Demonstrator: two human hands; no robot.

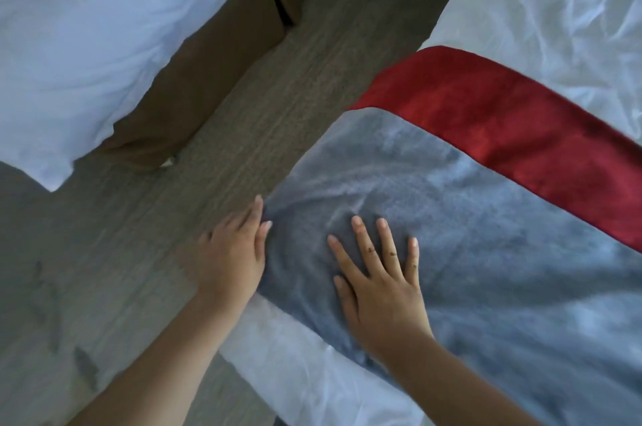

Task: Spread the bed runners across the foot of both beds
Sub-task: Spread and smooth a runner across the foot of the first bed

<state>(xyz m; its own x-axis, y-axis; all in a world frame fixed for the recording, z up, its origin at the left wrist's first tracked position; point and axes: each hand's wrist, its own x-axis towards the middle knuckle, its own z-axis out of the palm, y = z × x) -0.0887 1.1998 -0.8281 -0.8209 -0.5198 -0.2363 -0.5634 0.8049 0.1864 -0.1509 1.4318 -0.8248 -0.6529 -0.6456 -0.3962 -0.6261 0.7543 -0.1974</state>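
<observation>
Right hand (382,293) lies flat on the bed runner (486,252), fingers spread wide and gripping nothing, palm pressing the grey pile near the end that meets the side of the near bed (556,8). Left hand (232,259) is at that same end, fingers mostly straight and laid against the runner's edge where it drops toward the floor (139,252) — whether a fingertip is hooked under the cloth, I can't tell. The danger as I read it: push too hard toward the edge and the plush slides over the smooth white sheet, dragging the runner askew. There's a ripple in the pile just ahead of the right fingers, and a careless stroke could press it into a crease. Uneven overhang is the other worry, since this end could slip off the side. The far bed (87,26) shows no runner in the part in view, so by my reckoning that bed waits. Materials now — the runner is thick, soft and fleece-like, with a nap that shows every stroke, bordered by a glossy red band (503,120) sweeping across the bed. The bedding is crinkled white cloth, the far bed's base (208,53) is wrapped in brown fabric with a pleated slit, and the floor is grey wood grain.
</observation>
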